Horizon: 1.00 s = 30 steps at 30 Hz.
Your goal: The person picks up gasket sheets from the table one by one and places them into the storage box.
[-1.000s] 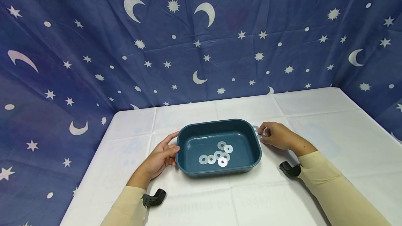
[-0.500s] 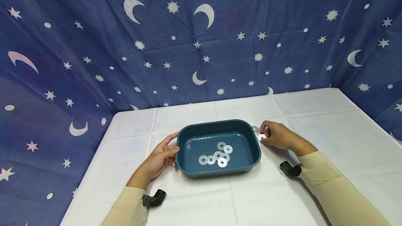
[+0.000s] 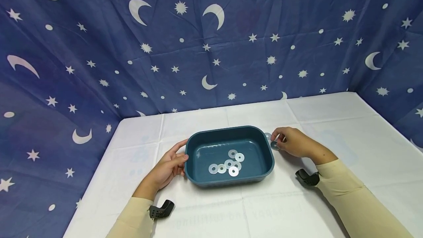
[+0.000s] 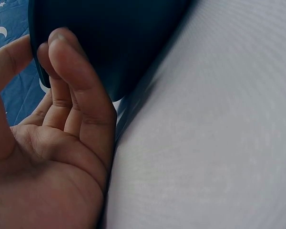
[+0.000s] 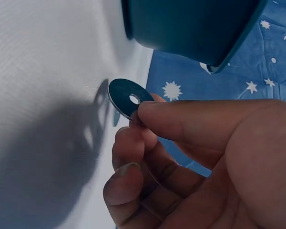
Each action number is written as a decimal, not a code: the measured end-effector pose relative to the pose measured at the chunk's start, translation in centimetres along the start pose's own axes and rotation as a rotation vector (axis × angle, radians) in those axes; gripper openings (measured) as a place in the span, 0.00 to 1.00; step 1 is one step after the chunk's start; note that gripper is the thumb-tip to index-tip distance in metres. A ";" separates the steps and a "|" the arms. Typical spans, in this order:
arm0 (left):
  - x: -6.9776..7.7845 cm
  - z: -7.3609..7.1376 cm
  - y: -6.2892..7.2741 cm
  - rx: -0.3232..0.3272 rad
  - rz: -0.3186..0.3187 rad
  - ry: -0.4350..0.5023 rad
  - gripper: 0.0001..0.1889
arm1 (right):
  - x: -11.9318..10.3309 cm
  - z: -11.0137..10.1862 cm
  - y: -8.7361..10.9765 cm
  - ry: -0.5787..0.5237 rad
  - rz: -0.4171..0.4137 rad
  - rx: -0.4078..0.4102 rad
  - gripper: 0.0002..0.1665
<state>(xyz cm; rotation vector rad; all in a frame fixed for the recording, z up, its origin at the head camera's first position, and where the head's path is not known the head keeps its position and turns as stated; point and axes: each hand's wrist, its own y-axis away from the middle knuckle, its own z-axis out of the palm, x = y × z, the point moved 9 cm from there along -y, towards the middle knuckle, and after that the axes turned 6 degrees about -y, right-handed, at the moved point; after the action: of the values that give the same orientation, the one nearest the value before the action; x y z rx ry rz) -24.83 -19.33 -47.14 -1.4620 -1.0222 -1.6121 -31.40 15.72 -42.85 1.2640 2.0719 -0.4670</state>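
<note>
My left hand (image 3: 165,170) grips the left end of a dark teal plastic basin (image 3: 231,183), with the thumb over its rim. In the left wrist view, fingers (image 4: 76,67) of that hand lie against the basin wall (image 4: 119,43). Just right of the basin, my right hand (image 3: 295,143) pinches a flat metal washer (image 5: 121,93) between thumb and fingers. The washer is tilted and looks dark in the right wrist view. Another washer (image 3: 267,135) lies on the cloth close to the basin's right rim. Several silver washers (image 3: 233,171) lie on the basin floor, some overlapping.
A white cloth (image 3: 198,216) with creases covers the table. Behind and at the sides hangs a blue curtain (image 3: 185,61) with moons and stars. A black wrist mount (image 3: 307,177) sits on the right sleeve, and another black mount (image 3: 162,208) on the left.
The right hand has picked at the nearer washer, which now tilts up and looks dark instead of bright. The left hand and basin stay nearly where they were.
</note>
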 end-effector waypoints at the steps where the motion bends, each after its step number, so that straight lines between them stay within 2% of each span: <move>1: 0.0 0.0 0.0 -0.003 0.003 0.001 0.36 | -0.2 -0.1 0.0 0.002 -0.006 0.003 0.10; 8: 0.1 0.1 -0.1 -0.012 0.011 0.003 0.36 | -2.1 -1.4 0.8 -0.004 -0.082 0.071 0.10; 13: 0.1 0.1 -0.1 -0.008 0.010 0.000 0.36 | -3.5 -2.0 1.2 -0.013 -0.105 0.097 0.11; 25: 0.1 0.1 0.1 -0.006 0.010 0.000 0.36 | -6.5 -2.3 2.3 -0.003 -0.126 0.144 0.11; 30: 0.2 0.1 0.0 -0.012 0.013 -0.001 0.35 | -7.4 -1.8 2.5 -0.018 -0.161 0.129 0.13</move>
<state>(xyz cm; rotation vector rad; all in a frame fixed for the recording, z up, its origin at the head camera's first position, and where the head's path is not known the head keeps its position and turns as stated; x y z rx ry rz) -24.77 -19.24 -46.98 -1.4752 -1.0037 -1.6114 -27.50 13.24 -36.34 1.1650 2.1676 -0.6922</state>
